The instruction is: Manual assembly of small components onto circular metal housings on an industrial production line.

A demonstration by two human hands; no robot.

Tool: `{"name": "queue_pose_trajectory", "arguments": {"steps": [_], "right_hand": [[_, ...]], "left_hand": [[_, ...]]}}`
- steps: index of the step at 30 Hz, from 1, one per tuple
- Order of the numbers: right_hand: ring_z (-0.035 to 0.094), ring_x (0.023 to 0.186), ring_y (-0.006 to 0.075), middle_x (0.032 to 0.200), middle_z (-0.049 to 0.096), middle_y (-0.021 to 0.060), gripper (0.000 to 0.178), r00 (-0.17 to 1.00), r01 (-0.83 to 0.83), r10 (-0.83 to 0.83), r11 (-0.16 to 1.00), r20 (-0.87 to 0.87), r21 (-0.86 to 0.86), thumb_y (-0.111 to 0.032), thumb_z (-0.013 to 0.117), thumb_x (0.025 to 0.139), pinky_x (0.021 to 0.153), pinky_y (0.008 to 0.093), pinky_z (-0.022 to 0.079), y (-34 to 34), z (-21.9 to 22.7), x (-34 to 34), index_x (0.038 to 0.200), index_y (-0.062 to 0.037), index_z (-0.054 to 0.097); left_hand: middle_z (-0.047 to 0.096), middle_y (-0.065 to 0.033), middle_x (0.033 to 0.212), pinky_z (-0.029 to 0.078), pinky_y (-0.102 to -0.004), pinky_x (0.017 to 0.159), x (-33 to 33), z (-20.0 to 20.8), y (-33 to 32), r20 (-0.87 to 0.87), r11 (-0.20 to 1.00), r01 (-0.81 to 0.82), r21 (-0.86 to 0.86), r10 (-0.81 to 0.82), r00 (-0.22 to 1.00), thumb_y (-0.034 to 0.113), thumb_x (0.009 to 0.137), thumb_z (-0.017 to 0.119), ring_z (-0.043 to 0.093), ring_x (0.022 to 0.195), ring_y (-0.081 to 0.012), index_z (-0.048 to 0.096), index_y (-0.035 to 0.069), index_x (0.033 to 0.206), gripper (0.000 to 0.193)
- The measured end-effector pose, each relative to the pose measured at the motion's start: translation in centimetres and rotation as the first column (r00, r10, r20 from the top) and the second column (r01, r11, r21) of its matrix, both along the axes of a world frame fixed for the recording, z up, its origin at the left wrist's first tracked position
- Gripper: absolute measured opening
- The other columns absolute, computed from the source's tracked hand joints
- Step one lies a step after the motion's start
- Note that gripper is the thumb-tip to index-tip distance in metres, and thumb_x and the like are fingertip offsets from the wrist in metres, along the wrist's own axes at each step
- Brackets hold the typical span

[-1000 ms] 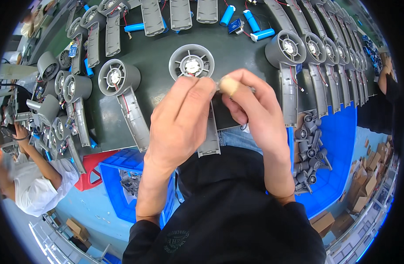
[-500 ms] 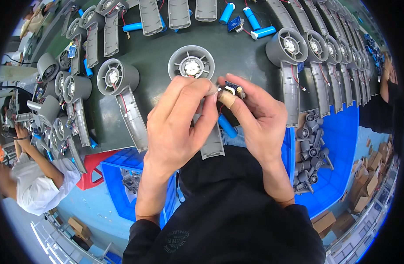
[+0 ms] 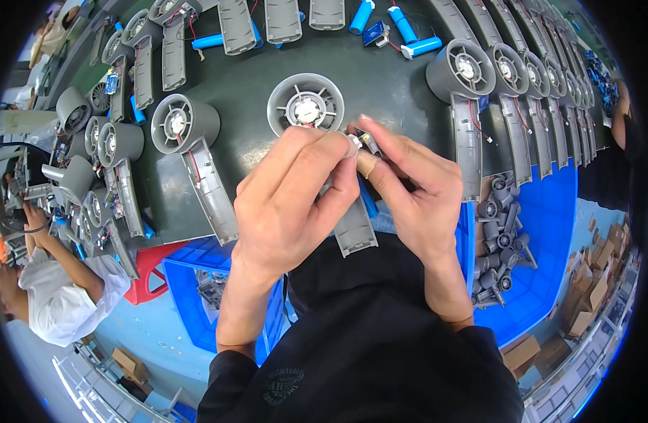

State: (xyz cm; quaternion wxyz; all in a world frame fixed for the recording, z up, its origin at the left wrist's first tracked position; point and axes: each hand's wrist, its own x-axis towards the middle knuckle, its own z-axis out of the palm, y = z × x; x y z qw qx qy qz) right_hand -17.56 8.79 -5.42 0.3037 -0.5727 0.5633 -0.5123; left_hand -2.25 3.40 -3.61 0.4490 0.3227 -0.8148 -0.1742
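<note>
Between the fingertips of the left hand [image 3: 285, 197] and right hand [image 3: 419, 180]: one plug [image 3: 355, 142], white; one board [image 3: 370, 143], small.

Plug: pinched tight by left thumb and forefinger, just beside the right fingertips; looks light and hard, small enough to slip, best taken by its sides. Board: clasped by right thumb and fingers, parted about its thickness; partly hidden; probably light, stiff, fragile, best held by the edges. Below the right fingers, a blue cell [image 3: 368, 199]; below the left, a grey handle [image 3: 356, 233]; beyond both, a fan [image 3: 306, 106]. Pose: tips nearly meeting, left knuckles uppermost, wrists lower and apart.
</note>
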Motion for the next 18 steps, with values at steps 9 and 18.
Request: {"name": "queue_pose_trajectory", "arguments": {"steps": [9,18], "right_hand": [[0.073,0.088,0.0238,0.104,0.072,0.0172,0.038,0.989,0.019,-0.057,0.965,-0.137,-0.260,0.004,0.071,0.082,0.074,0.0301,0.057,-0.6,-1.5,0.5,0.120,0.0024,0.067],[0.073,0.090,0.0226,0.104,0.073,0.0170,0.037,0.988,0.015,-0.056,0.961,-0.144,-0.275,0.007,0.069,0.083,0.076,0.0284,0.056,-0.6,-1.8,0.6,0.120,0.0049,0.066]], "left_hand": [[0.064,-0.0089,0.080,0.048,-0.0258,0.054,-0.2,-0.3,0.1,-0.032,1.000,-0.031,-0.007,0.030,0.999,-0.013,0.071,0.071,0.060,0.063,-0.0161,0.064,-0.003,0.089,0.022],[0.063,-0.0093,0.080,0.052,-0.0302,0.057,-0.2,-0.3,0.2,-0.060,0.998,-0.054,-0.019,0.053,0.997,-0.011,0.071,0.072,0.063,0.066,-0.0223,0.065,-0.001,0.088,0.021]]}}
